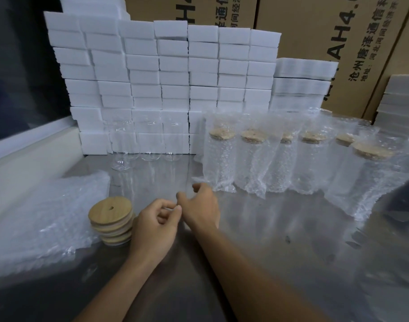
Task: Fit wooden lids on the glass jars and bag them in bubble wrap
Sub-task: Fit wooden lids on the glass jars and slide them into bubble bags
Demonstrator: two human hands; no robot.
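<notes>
On the steel table (280,228), six bagged jars (253,159), three bare jars (150,145); both hands (157,219) loosely curled, empty.

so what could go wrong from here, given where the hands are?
1. Bare glass jars stand unlidded and nearly invisible against the white foam blocks; a reaching right hand could tip one.
2. The wooden lids are stacked unevenly right beside the left hand; a nudge might topple them.
3. Bagged jars stand crowded together; bumping one could knock down its neighbours.
</notes>
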